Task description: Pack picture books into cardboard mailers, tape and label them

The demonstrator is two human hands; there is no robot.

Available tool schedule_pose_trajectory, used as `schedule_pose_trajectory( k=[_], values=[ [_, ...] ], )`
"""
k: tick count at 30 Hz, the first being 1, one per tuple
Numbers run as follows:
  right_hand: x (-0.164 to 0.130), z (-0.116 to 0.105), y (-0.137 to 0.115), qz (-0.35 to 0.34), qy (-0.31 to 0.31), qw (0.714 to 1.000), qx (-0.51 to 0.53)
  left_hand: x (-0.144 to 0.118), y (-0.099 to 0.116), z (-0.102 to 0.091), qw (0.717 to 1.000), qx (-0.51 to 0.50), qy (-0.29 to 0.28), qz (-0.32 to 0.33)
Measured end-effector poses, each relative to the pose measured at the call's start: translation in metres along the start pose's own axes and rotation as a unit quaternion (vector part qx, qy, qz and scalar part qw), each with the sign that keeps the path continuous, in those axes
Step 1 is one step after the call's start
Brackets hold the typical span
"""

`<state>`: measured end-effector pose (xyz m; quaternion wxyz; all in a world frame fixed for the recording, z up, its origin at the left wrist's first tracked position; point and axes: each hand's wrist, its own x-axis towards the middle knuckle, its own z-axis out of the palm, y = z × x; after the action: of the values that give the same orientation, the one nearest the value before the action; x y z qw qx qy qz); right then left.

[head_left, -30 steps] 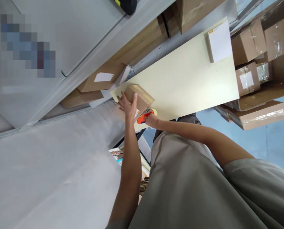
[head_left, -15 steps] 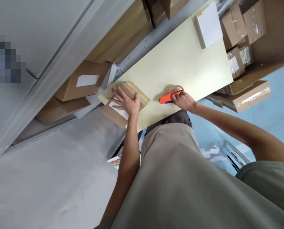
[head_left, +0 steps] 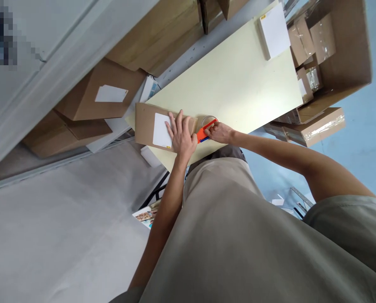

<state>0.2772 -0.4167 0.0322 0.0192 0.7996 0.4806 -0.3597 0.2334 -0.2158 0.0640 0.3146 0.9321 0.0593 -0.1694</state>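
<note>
Two hands at the cardboard box (head_left: 150, 125): left hand (head_left: 182, 135) flat on its top, released; right hand (head_left: 217, 132) just beside it, grasping the tape dispenser (head_left: 206, 128) on the worktop (head_left: 238, 84).

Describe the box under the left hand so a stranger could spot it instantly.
On the pale yellow table, at its near corner, lies a flat brown cardboard box under the left hand. Unlike the white pad at the far end, it is brown with a white label.
</note>
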Motion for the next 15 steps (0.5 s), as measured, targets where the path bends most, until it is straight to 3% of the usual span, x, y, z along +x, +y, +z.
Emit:
schedule_pose_trajectory(
  k=[3, 9, 11, 15],
  values=[
    [-0.012, 0.006, 0.024, -0.012, -0.001, 1.0, -0.026, -0.01, 0.0, 0.004, 0.999, -0.014, -0.029, 0.031],
    [-0.046, -0.002, 0.113, 0.127, 0.037, 0.991, -0.039, -0.015, 0.011, 0.016, 0.998, -0.018, -0.031, 0.042],
    [-0.045, -0.011, 0.121, 0.14, 0.052, 0.988, -0.034, -0.015, 0.02, 0.022, 0.998, -0.019, -0.034, 0.041],
    [-0.026, -0.032, 0.101, 0.112, 0.054, 0.992, -0.005, -0.015, 0.033, 0.033, 0.999, -0.003, -0.025, 0.036]
  ],
)
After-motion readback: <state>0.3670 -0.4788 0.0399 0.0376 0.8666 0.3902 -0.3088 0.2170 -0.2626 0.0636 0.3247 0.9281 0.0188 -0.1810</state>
